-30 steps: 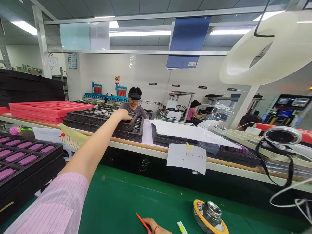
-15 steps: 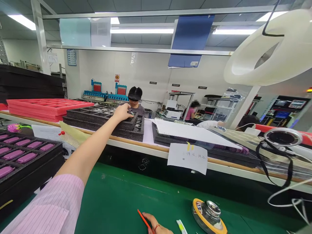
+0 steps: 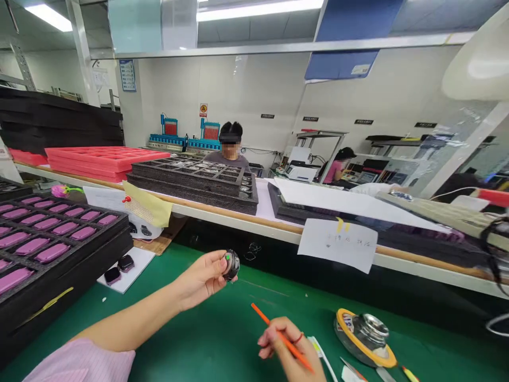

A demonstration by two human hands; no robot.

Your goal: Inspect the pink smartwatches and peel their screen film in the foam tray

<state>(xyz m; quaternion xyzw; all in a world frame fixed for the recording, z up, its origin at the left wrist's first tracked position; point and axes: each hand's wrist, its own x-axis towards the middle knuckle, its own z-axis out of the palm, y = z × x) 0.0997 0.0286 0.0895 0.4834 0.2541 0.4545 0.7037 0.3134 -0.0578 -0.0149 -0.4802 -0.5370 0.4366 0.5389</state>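
Observation:
My left hand point(image 3: 209, 278) is closed around a small dark rounded part with a green dot point(image 3: 231, 265), held up above the green bench. Part of it is hidden by the fingers. In my right hand point(image 3: 292, 345) is a thin orange stick point(image 3: 260, 314), gripped like a pen and slanting up to the left. Its tip is below and to the right of the dark part, apart from it. Up on the shelf lies a stack of black foam trays point(image 3: 191, 185), with small metallic pieces in the compartments.
Black foam trays of purple pieces point(image 3: 51, 253) stand at left, near two dark watch-like pieces point(image 3: 125, 263) on a white card. Right of my right hand are a toothbrush point(image 3: 318, 347) and a glass bottle with a yellow ring point(image 3: 363, 337). A co-worker point(image 3: 230, 146) sits beyond the shelf.
My left hand has come down from the foam tray on the shelf with the dark part in it. My right hand has risen further into view with the orange stick. The view has shifted left and down.

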